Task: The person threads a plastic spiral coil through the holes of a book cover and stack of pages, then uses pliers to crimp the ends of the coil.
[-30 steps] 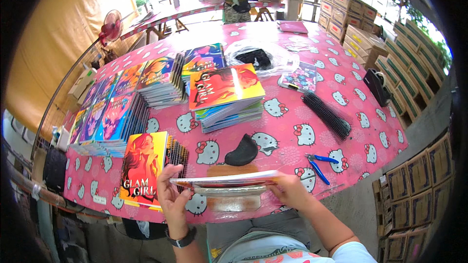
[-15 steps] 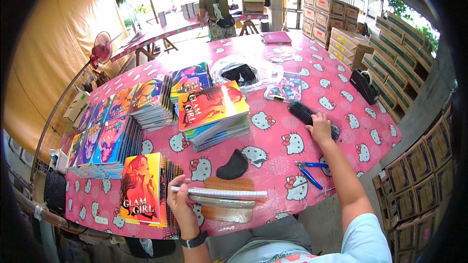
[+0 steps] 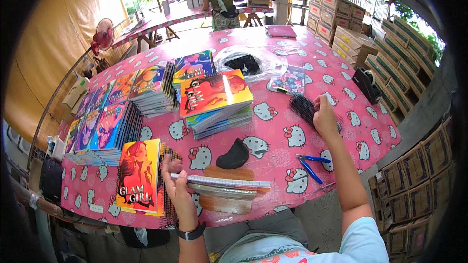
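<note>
My left hand (image 3: pixel 181 192) has its thumb and fingers around the left end of a narrow white strip with evenly spaced marks (image 3: pixel 224 181), perhaps a notebook seen edge-on. Beneath the strip, a clear, shiny bar (image 3: pixel 222 191) lies across a brown wooden board (image 3: pixel 226 205). Farther off to the right, my right hand (image 3: pixel 325 119) is closed at a bundle of black spiral binding coils (image 3: pixel 303 108). Its fingertips seem to pinch one coil, though they are partly hidden. Blue-handled cutters (image 3: pixel 310 168) and a curved black pad (image 3: pixel 233 154) rest between my hands.
Stacked, colourful spiral notebooks (image 3: pixel 139 175) fill the table's left side, with another pile (image 3: pixel 217 95) near the middle. A clear plastic bag (image 3: pixel 270 63) and a tape dispenser (image 3: pixel 366 85) are farther back. Cartons (image 3: pixel 409 185) stand at right. A person (image 3: pixel 219 2) works at the far table.
My right hand has lifted slightly and its fingers have curled in at the coils. My left fingers have straightened up at the strip's end. The view has shifted a little.
</note>
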Tool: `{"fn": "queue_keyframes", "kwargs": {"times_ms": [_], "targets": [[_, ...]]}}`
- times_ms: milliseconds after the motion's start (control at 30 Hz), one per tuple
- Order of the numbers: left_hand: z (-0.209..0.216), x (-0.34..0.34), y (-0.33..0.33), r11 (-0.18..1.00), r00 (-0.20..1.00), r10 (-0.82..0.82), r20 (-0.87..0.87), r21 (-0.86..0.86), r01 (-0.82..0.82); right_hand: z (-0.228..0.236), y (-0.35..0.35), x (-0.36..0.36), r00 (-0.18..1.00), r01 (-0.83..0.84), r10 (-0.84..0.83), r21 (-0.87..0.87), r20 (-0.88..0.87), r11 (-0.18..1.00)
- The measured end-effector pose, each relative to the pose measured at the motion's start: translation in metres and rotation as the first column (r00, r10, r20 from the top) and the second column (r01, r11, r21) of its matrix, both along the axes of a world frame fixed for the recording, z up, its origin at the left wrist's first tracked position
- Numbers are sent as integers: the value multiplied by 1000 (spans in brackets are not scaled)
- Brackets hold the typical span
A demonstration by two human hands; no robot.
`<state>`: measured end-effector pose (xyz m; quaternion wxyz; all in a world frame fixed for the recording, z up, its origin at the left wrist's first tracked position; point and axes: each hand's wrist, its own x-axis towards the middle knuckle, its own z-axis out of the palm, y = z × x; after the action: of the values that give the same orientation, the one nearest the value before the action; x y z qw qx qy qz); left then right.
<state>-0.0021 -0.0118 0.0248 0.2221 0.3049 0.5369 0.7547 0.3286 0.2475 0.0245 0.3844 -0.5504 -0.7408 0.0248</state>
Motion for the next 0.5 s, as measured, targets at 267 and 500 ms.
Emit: {"fn": "queue_keyframes", "kwargs": {"times_ms": [267, 500], "targets": [[34, 83, -11, 962, 350, -200, -915, -251, -107, 83, -160, -46, 770, -637, 452, -506, -449, 581], [16, 97, 5, 960, 289, -228, -930, -264, -91, 53, -184, -51, 633, -773, 557, -398, -538, 494]]}}
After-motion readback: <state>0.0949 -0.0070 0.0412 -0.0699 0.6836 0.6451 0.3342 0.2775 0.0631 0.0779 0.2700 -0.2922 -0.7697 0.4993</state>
